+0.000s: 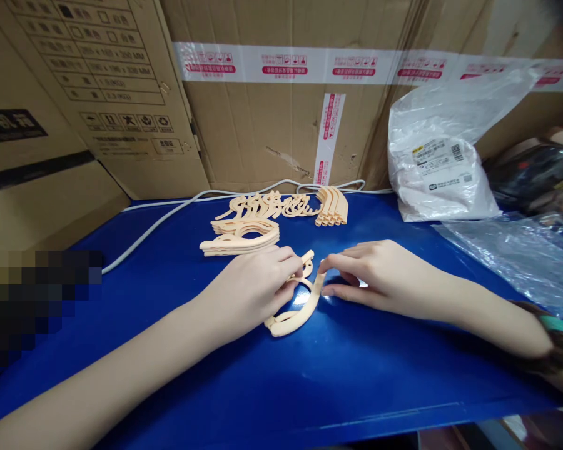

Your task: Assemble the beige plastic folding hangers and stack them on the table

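A beige plastic folding hanger (pixel 296 322) lies on the blue tabletop between my hands, its curved arm bowed towards me. My left hand (pixel 263 278) is closed on the inner, hooked part, with fingertips partly hidden behind it. On the other side, my right hand (pixel 378 275) pinches the upper end of the curved arm between thumb and fingers. Just beyond my left hand is a stack of folded beige hangers (pixel 244 242). Farther back lie a row of loose beige hooks (pixel 258 205) and a neat bundle of curved hanger arms (pixel 333 206).
Cardboard boxes (pixel 263 125) wall off the back and left of the blue table (pixel 380 375). A white plastic bag (pixel 443 175) with a label stands at the back right, beside a clear plastic sheet (pixel 520 250). A pale cable (pixel 154 228) runs along the back and left.
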